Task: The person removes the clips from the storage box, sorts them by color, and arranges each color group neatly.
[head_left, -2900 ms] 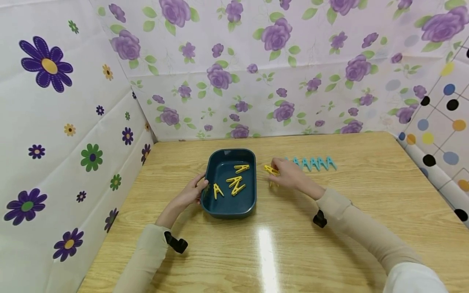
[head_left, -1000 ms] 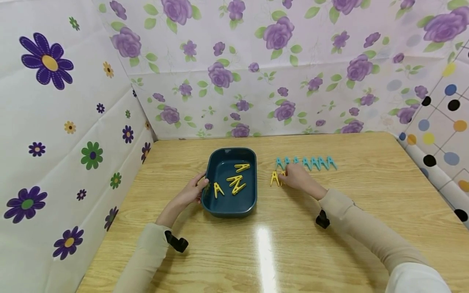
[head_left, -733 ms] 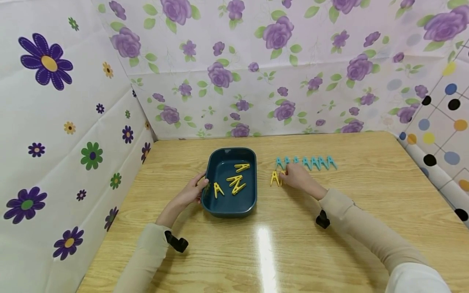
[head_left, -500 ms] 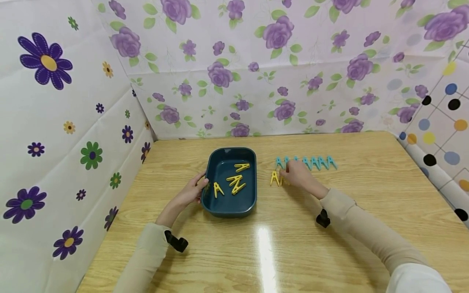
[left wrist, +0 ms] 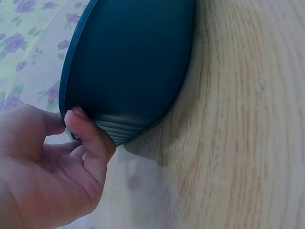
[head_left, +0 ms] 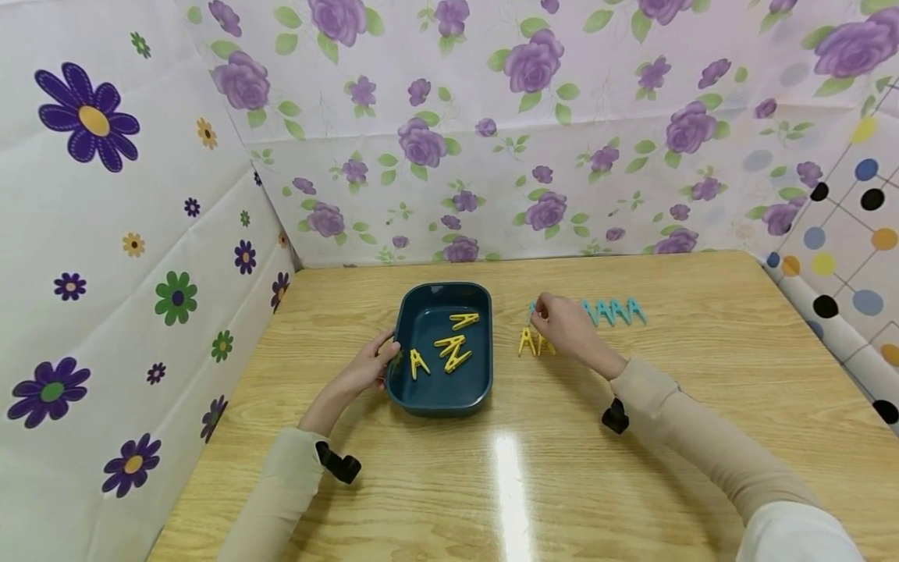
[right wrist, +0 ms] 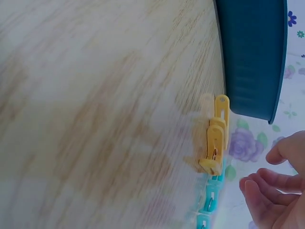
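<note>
Pegs are being handled: the dark tray (head_left: 402,328) is steadied at its 9 o'clock rim by the left hand (head_left: 365,371), fingers curled on it. Two yellow pegs (head_left: 534,343) stand on the tabletop (head_left: 702,375) at the tray's 3 o'clock; above them the right hand (head_left: 565,332) hovers loosely open, empty. Light, stiff, springy plastic is judged; pinching the splayed legs suits.

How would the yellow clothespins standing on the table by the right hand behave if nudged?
The two yellow clothespins stand upright on thin legs, so they would probably tip easily. They look like small rigid plastic, likely light. On the glossy table they may slide.
</note>
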`<state>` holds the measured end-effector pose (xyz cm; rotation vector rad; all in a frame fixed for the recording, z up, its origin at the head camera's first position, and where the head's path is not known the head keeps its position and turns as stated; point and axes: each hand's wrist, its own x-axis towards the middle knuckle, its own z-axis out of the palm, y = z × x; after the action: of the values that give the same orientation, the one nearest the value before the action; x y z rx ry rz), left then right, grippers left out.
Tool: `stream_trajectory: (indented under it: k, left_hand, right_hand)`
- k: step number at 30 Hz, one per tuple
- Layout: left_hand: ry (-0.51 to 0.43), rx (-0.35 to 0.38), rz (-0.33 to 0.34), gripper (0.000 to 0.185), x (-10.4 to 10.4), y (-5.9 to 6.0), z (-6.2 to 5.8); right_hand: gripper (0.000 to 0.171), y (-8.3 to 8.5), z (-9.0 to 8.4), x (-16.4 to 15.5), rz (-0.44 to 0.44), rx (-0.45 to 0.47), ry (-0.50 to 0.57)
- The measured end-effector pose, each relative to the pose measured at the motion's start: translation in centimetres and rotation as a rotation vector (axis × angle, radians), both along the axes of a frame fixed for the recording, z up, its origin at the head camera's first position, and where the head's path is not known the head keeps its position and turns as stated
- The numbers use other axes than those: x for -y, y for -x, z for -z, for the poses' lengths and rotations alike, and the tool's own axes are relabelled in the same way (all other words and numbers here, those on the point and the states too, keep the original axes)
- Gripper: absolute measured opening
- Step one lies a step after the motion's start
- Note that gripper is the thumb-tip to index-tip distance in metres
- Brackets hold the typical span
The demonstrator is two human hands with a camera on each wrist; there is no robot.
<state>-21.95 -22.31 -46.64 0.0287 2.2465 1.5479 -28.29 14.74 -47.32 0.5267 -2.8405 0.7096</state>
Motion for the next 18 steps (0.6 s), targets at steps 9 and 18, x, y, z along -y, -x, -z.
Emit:
stream_trajectory:
  k: [9,18]
  left_hand:
    - [-0.002,0.001,0.004,0.055,0.0,-0.1,0.0]
    - [0.006,0.000,-0.008,0.055,-0.1,-0.1,-0.1]
  right_hand:
    - [0.013,0.1,0.0,0.8,-0.055,-0.051,0.056]
    - [0.019,-0.1,0.1,1.4,-0.133,-0.025,0.102]
